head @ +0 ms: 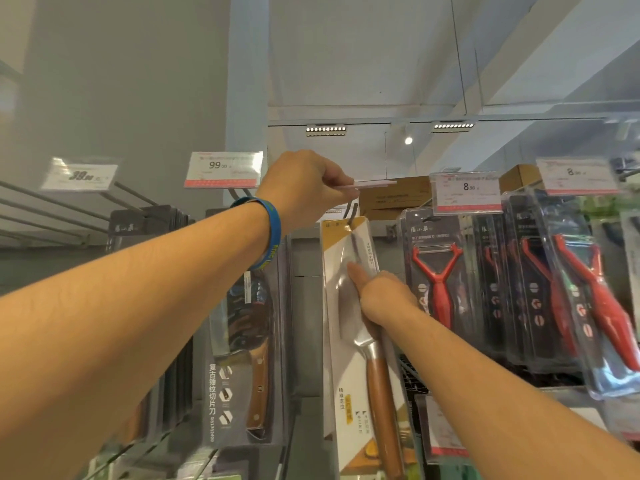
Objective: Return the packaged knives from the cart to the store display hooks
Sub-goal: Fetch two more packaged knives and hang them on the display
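Note:
A packaged knife (349, 341) with a white and yellow card and a wooden handle hangs upright in the middle of the head view. Its top hole sits at the tip of a dark display hook (354, 210). My right hand (381, 299) grips the package at mid-height, thumb flat on the blade. My left hand (304, 188), with a blue wristband, pinches a flat price tag holder (372, 183) above that hook and holds it lifted level.
Left of the hook hangs a dark packaged cleaver (242, 358) under a 99.00 tag (223, 169). Packs of red peelers (440, 282) hang to the right under 8.90 tags (465, 192). Bare hook rails (52, 209) run at far left.

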A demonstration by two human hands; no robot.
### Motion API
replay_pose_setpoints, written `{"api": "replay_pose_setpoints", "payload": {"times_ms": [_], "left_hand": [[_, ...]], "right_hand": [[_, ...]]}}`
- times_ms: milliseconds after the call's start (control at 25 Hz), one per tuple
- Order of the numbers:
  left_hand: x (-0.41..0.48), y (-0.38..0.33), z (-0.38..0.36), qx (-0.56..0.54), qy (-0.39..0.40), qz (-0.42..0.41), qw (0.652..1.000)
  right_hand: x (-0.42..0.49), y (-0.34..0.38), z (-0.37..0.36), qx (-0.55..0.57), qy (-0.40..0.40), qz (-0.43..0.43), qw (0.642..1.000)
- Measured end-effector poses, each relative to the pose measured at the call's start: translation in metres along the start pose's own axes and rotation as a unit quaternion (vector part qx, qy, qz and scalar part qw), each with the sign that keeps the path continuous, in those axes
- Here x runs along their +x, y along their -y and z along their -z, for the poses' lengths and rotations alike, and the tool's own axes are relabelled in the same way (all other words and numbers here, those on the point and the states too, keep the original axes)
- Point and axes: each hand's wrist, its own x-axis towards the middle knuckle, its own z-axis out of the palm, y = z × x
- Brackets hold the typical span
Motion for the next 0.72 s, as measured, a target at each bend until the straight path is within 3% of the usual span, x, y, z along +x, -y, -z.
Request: {"api": "replay_pose_setpoints", "payload": {"times_ms": [160, 360, 480, 520, 600, 640, 720], "left_hand": [[-0.006, 0.000, 0.004, 0.031, 0.017, -0.013, 0.999], [-0.021, 0.008, -0.007, 0.159, 0.057, -0.080, 0.982], [-0.058, 0.018, -0.023, 0.198, 0.010, -0.135, 0.971], [-0.079, 0.024, -0.031, 0.162, 0.002, -0.125, 0.979], [-0.126, 0.035, -0.050, 0.009, 0.014, -0.035, 0.999], [-0.148, 0.039, -0.059, -0.063, 0.020, 0.016, 0.998], [-0.183, 0.041, -0.078, -0.175, 0.020, 0.095, 0.980]], "right_hand": [[0.003, -0.003, -0.010, 0.007, 0.052, -0.028, 0.998], [0.001, -0.007, -0.012, -0.022, 0.045, -0.013, 0.999], [-0.012, -0.020, -0.009, -0.063, 0.053, 0.018, 0.996], [-0.019, -0.026, -0.007, -0.078, 0.036, 0.029, 0.996], [-0.039, -0.035, -0.005, -0.027, -0.071, 0.059, 0.995], [-0.052, -0.035, -0.002, 0.025, -0.121, 0.091, 0.988], [-0.081, -0.036, 0.005, 0.087, -0.134, 0.172, 0.972]]}}
